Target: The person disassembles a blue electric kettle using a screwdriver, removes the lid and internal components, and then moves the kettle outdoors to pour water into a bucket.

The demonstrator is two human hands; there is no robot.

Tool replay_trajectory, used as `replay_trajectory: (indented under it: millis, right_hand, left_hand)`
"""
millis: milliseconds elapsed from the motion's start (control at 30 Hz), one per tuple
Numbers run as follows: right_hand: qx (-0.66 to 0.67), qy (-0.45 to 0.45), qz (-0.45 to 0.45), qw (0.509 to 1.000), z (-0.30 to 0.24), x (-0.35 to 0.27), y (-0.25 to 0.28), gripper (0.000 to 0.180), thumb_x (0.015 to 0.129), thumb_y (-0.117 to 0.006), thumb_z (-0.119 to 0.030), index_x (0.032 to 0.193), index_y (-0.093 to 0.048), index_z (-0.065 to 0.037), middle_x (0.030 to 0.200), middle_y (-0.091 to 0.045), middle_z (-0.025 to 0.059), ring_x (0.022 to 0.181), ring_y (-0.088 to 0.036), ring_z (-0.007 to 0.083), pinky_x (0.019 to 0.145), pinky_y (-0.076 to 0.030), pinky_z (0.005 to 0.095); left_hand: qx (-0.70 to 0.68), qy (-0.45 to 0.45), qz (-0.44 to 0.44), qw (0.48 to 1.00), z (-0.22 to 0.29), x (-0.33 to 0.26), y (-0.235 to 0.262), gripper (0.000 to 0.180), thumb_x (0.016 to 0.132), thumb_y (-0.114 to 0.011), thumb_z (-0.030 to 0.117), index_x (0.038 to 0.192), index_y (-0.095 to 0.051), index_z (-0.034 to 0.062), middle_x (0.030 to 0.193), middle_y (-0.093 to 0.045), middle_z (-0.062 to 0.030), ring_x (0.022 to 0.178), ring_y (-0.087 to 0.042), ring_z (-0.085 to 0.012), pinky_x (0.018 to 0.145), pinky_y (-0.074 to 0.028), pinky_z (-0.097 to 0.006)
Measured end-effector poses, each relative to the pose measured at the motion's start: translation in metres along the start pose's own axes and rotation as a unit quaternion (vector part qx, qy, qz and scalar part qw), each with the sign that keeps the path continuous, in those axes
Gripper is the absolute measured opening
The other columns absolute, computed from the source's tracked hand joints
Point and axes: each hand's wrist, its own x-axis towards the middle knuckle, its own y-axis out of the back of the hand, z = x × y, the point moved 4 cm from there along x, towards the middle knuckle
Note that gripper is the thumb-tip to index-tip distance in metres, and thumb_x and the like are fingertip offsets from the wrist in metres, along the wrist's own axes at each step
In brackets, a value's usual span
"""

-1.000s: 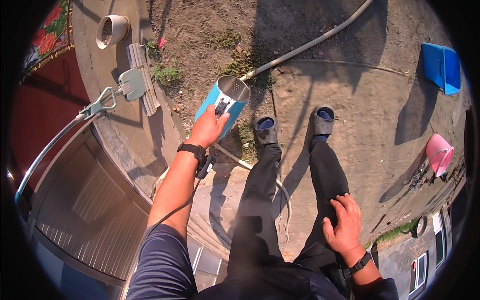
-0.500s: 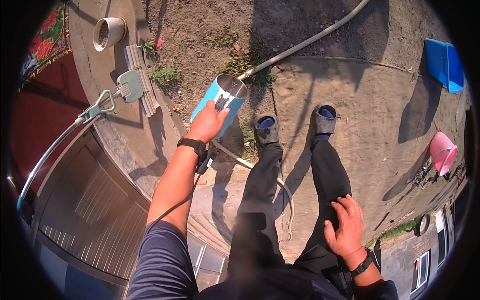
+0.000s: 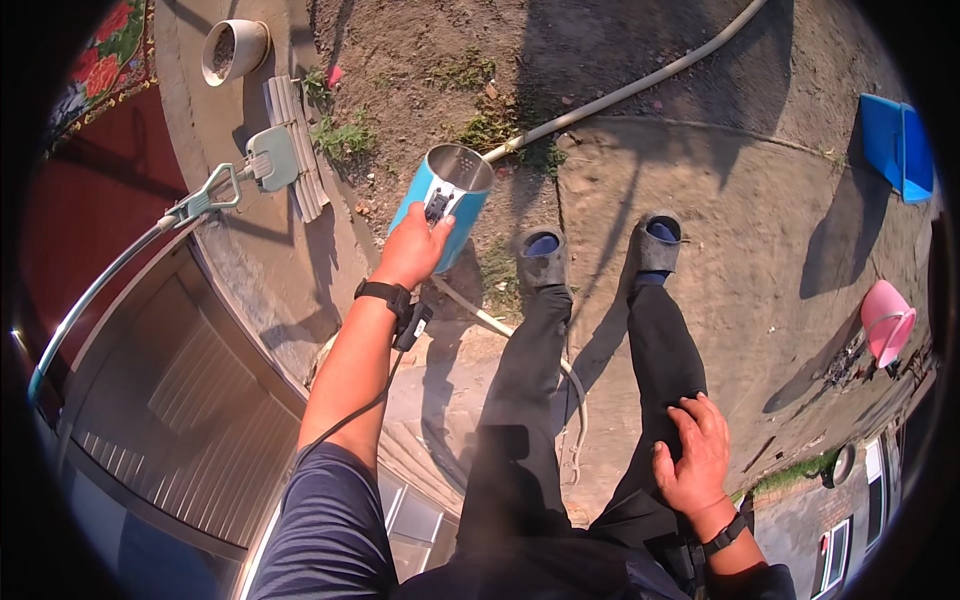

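Observation:
My left hand point(image 3: 413, 246) is closed on the side of a light blue metal canister point(image 3: 462, 222). Its open round mouth shows a shiny steel inside, and a white strip with a small black fitting runs down its side. The canister is tilted in front of me, over the strip of bare soil; what it contains, if anything, I cannot make out. Loosely spread and holding nothing, my right hand point(image 3: 697, 455) hangs beside my right thigh. A black cable runs along my left forearm to a small box at the wrist.
A pale hose point(image 3: 630, 92) snakes across the ground behind the canister and past my slippers. To the left are a mop point(image 3: 195, 203), stacked slats point(image 3: 296, 150) and a flowerpot point(image 3: 236, 52). At right stand a blue scoop-like container point(image 3: 890, 145) and a pink bucket point(image 3: 886, 322).
The view has shifted slightly, so ground objects sit a little further right and lower. My left hand keeps its hold on the canister; my right hand stays by the thigh.

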Motion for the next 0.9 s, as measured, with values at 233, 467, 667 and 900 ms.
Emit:
replay_trajectory:
  millis: [233,467,667,900]
  right_hand:
    - [-0.006,0.005,-0.005,1.0,0.0,0.002,-0.001,0.051,0.078,-0.075,-0.018,0.127,-0.066,-0.007,0.135,-0.061,0.0177,0.136,-0.052,0.0445,0.115,-0.039,0.0569]
    - [-0.01,0.01,-0.002,1.0,-0.002,0.005,0.001,0.051,0.078,-0.075,-0.017,0.127,-0.066,-0.007,0.135,-0.061,0.0178,0.136,-0.052,0.0448,0.115,-0.039,0.0566]
    - [-0.006,0.008,-0.002,1.0,-0.005,0.008,0.002,0.051,0.078,-0.075,-0.018,0.127,-0.066,-0.007,0.134,-0.061,0.018,0.135,-0.053,0.0451,0.114,-0.039,0.0571]
    - [0.002,0.013,0.01,1.0,-0.008,0.012,0.003,0.05,0.078,-0.074,-0.019,0.126,-0.066,-0.006,0.133,-0.061,0.0188,0.133,-0.054,0.0455,0.112,-0.04,0.0584]
  left_hand:
    - [0.007,0.004,0.01,1.0,-0.021,0.003,0.013,0.053,0.107,-0.063,0.038,0.133,-0.049,-0.0061,0.116,-0.072,-0.0321,0.109,-0.07,-0.0473,0.093,-0.055,-0.052]
    - [0.019,-0.016,0.041,0.999,-0.024,0.017,0.038,0.054,0.105,-0.064,0.044,0.123,-0.052,-0.0057,0.112,-0.07,-0.0347,0.106,-0.069,-0.0505,0.089,-0.054,-0.056]
    - [0.069,0.026,0.005,0.997,-0.009,0.039,0.067,0.052,0.106,-0.062,0.044,0.129,-0.053,-0.0014,0.116,-0.071,-0.0323,0.111,-0.069,-0.0488,0.093,-0.054,-0.052]
    - [0.063,-0.049,0.018,0.997,-0.008,0.057,0.094,0.051,0.105,-0.065,0.042,0.129,-0.053,-0.0018,0.117,-0.071,-0.0323,0.112,-0.068,-0.0492,0.094,-0.054,-0.054]
